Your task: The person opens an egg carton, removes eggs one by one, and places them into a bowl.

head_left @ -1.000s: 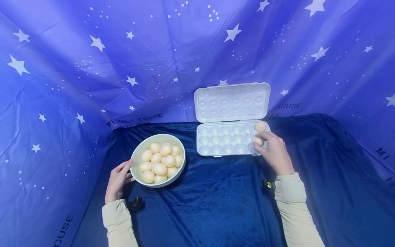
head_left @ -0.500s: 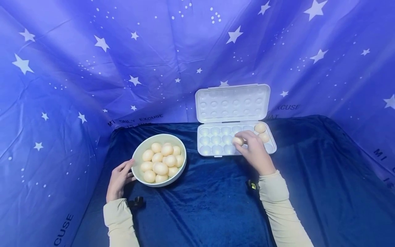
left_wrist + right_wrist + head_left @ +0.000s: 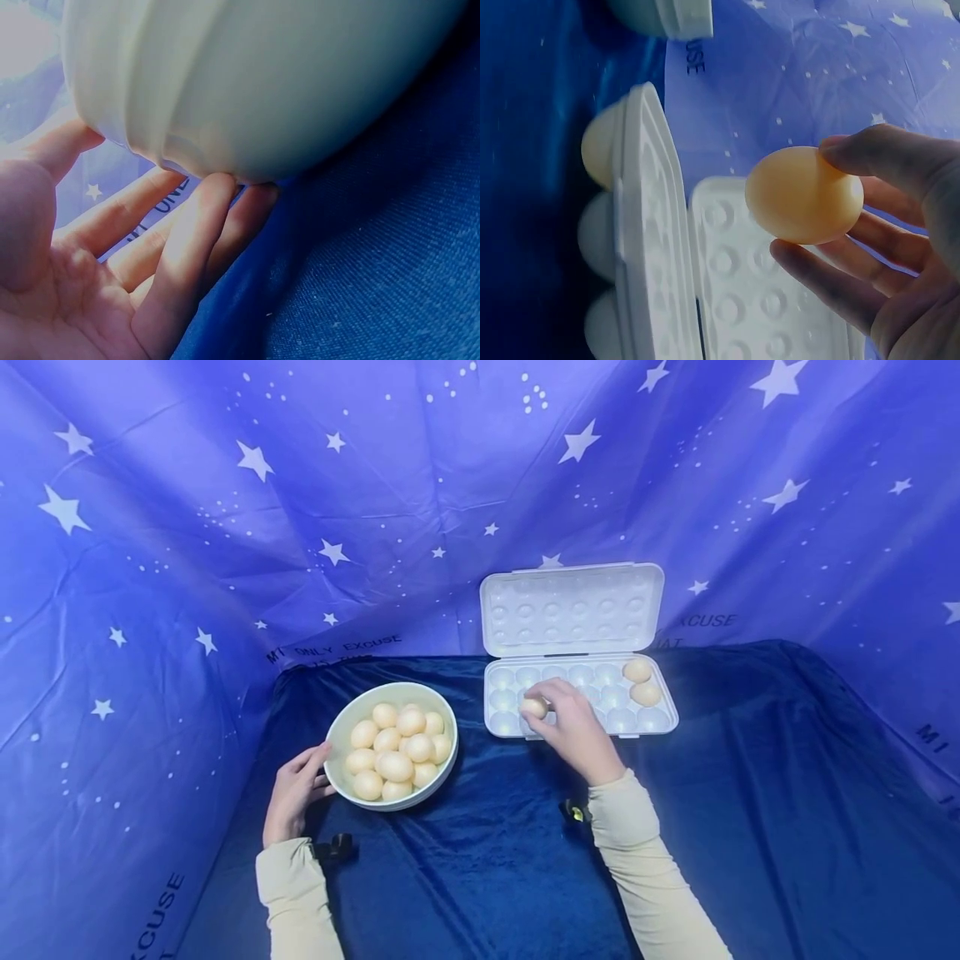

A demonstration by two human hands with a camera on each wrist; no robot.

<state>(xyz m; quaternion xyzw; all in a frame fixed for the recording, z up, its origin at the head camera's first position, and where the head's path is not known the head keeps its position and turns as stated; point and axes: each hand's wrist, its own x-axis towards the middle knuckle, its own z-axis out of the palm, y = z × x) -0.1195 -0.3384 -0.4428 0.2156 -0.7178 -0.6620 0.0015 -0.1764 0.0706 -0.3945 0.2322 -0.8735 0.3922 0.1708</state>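
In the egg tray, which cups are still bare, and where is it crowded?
The tray holds two eggs in its right-end column; that column's near cup and those to the left look bare. The right hand, holding an egg, covers some near-left cups. The bowl, touched by the left hand, is heaped full.

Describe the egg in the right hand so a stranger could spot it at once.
Find the white egg tray with its lid raised, right of the bowl of eggs. Over the tray's left end, the right hand pinches one egg. Unlike the two eggs seated in the tray's right-end cups, it is held above the cups.
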